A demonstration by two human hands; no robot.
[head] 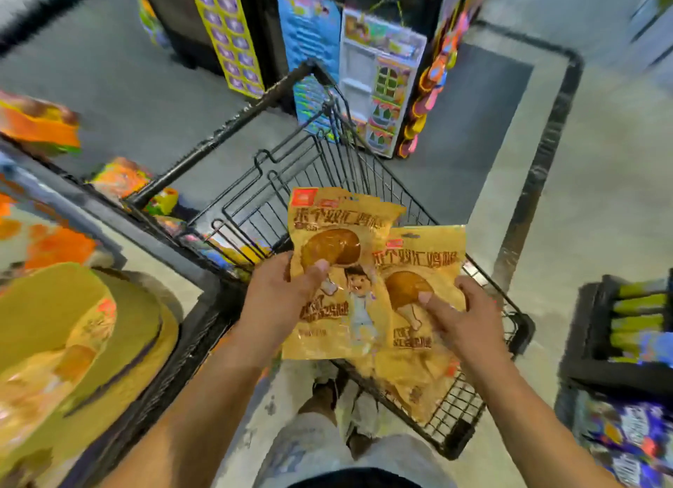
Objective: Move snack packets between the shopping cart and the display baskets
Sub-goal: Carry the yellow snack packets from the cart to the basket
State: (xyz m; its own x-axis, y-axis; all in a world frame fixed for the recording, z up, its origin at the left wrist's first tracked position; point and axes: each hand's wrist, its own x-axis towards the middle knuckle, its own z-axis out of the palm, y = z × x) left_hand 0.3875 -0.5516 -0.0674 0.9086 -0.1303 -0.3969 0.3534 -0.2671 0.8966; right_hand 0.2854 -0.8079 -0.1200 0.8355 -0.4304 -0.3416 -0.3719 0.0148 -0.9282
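Near the centre of the frame the left hand (282, 294) grips a yellow chicken-leg snack packet (335, 269) by its left edge, thumb pressed on the front and fingers curled behind it. Just right of it the right hand (462, 316) holds a second packet (426, 254) of the same kind, thumb on its face, fingers wrapped round its right edge. The first packet overlaps the second. Both hang above the black wire shopping cart (291, 181), whose basket fills the middle of the frame. More yellow packets (418, 389) seem to lie in the cart's near end, though blur makes this uncertain. At the lower left a display basket (182, 360) holds similar yellow packets (73, 342). A dark basket (597, 316) of other goods sits at the right edge
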